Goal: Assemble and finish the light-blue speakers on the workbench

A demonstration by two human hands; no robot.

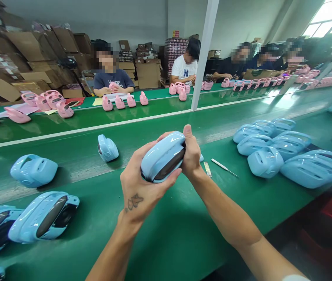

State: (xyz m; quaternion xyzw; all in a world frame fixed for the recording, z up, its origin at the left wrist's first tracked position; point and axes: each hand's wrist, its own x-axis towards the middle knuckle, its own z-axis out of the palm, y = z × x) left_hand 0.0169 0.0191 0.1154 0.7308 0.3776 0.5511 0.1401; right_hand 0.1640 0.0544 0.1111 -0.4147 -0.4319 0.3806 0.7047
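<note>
Both my hands hold one light-blue plastic casing [162, 155] with a dark panel on its lower side, raised above the green belt [166, 226]. My left hand [138, 191] wraps it from below, fingers curled round the body. My right hand [191, 154] grips its right end, thumb pressed on top. A thin white tool [224, 167] and a small yellow strip [207, 169] lie on the belt just right of my hands.
Several bare blue shells [274, 146] are piled at the right; finished blue casings [44, 216] and loose shells [33, 170] lie at the left, one [107, 148] ahead. Pink casings [122, 101] line the far belt, where several people sit working. A white post [204, 54] stands mid-belt.
</note>
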